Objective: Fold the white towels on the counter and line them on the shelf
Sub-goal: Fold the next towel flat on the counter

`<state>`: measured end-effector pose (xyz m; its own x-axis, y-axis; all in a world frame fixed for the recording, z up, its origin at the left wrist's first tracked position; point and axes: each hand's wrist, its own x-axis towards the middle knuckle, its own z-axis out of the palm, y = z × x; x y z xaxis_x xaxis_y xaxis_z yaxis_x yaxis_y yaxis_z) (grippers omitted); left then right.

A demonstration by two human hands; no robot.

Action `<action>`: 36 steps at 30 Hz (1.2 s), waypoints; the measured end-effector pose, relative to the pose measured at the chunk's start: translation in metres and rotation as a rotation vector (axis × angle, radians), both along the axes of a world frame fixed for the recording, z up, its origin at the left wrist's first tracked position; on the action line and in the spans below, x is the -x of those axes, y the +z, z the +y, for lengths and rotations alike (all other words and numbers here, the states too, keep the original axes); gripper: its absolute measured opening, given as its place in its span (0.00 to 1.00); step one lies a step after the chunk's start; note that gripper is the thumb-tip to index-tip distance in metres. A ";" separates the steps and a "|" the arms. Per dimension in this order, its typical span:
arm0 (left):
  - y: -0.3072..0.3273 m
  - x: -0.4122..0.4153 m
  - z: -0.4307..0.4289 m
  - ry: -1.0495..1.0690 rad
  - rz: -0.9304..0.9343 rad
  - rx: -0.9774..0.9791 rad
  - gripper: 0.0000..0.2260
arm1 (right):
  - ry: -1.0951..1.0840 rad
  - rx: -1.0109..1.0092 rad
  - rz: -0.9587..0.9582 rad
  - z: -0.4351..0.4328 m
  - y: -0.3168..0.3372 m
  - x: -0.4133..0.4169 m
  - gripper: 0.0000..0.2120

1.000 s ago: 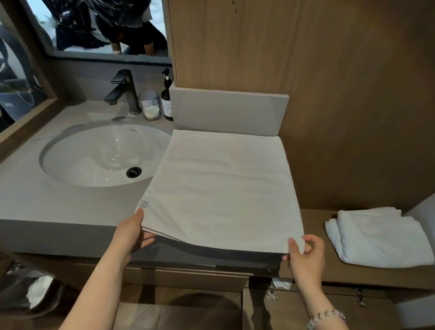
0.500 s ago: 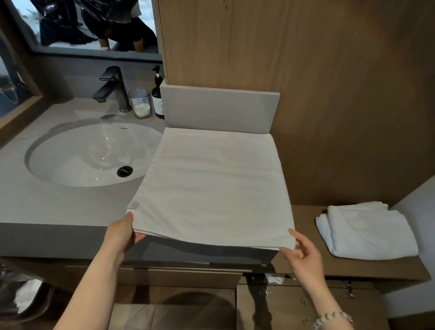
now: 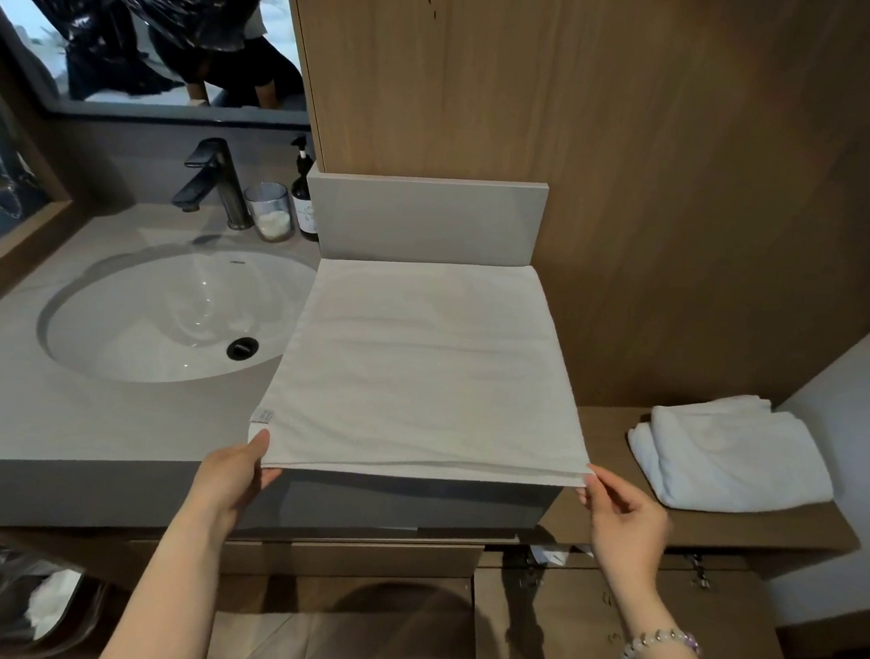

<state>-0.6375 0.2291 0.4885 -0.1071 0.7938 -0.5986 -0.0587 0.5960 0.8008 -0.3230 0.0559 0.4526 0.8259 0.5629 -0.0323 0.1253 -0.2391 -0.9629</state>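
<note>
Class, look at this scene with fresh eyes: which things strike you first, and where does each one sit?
A flat white towel fills the middle, spread on the grey counter right of the sink, its near corners held by the left hand and right hand. At the right, a folded towel lies on the lower wooden shelf.

One wide-angle head cam, close above counter (image 3: 107, 424) edge, looks fwd & down toward wood wall (image 3: 640, 163).

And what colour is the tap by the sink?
The tap is black, a dark matte finish, seen in the head view behind the white sink.
</note>
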 end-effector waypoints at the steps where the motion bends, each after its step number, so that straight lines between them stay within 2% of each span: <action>1: -0.002 0.001 0.000 -0.010 0.017 -0.012 0.07 | -0.052 -0.045 0.025 0.001 -0.002 0.005 0.10; 5: -0.008 0.003 -0.001 -0.048 0.084 -0.055 0.10 | -0.168 -0.139 0.244 0.003 -0.008 0.022 0.07; 9: -0.008 0.002 -0.002 -0.072 0.188 -0.079 0.12 | -0.045 -0.076 0.450 0.002 -0.010 0.013 0.09; 12: -0.005 0.001 -0.003 -0.080 0.229 -0.098 0.12 | -0.015 0.035 0.366 0.008 0.000 0.007 0.03; 14: -0.004 0.000 -0.004 -0.082 0.245 -0.111 0.12 | -0.070 0.132 0.208 0.017 0.009 0.007 0.11; 16: -0.003 0.000 -0.004 -0.094 0.274 -0.129 0.11 | -0.123 0.203 0.129 0.028 0.018 0.007 0.16; 18: -0.002 0.000 -0.004 -0.100 0.299 -0.150 0.12 | -0.130 0.256 0.116 0.035 0.022 0.008 0.16; 22: -0.001 0.001 -0.004 -0.094 0.330 -0.155 0.11 | -0.178 0.301 0.114 0.040 0.015 -0.002 0.08; 25: -0.005 -0.001 -0.006 -0.078 0.339 -0.131 0.07 | -0.219 0.245 0.251 0.037 0.011 -0.011 0.04; 29: -0.006 -0.003 -0.008 -0.075 0.365 -0.134 0.08 | -0.147 0.246 0.403 0.035 0.007 -0.015 0.03; 34: -0.001 0.001 -0.001 -0.082 0.319 -0.164 0.12 | -0.111 0.303 0.238 0.053 0.016 -0.022 0.11; 36: -0.001 0.002 0.000 -0.105 0.339 -0.158 0.14 | -0.126 0.310 0.209 0.060 0.017 -0.022 0.10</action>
